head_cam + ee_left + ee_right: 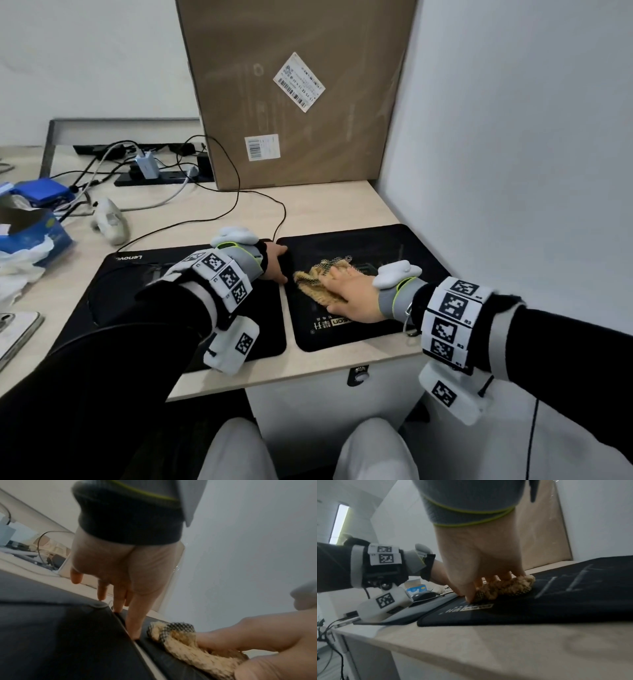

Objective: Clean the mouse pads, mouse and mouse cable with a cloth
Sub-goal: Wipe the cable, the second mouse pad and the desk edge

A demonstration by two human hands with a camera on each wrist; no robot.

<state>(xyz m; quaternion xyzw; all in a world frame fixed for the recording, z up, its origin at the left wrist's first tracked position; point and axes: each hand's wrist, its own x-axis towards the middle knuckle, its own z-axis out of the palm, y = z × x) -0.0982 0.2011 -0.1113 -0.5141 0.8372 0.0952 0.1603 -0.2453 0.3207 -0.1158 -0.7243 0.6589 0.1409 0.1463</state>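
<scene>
Two black mouse pads lie side by side on the desk: a left pad [130,294] and a right pad [376,246]. My right hand [346,291] grips a bunched tan cloth [313,279] with a mesh patch and presses it onto the right pad's left half. In the right wrist view its fingers [488,577] curl over the cloth [510,585]. My left hand [274,265] rests straight fingers [120,588] on the right pad's left edge. The black mouse [423,595] sits on the left pad, hidden by my left arm in the head view. Its thin black cable [274,205] loops over the desk behind.
A tall cardboard box [301,92] stands behind the pads. The wall [513,137] closes the right side. A power strip [161,176] with cables, a blue tissue box [30,226] and a white device [109,219] lie at the left. The desk's front edge [308,373] is close.
</scene>
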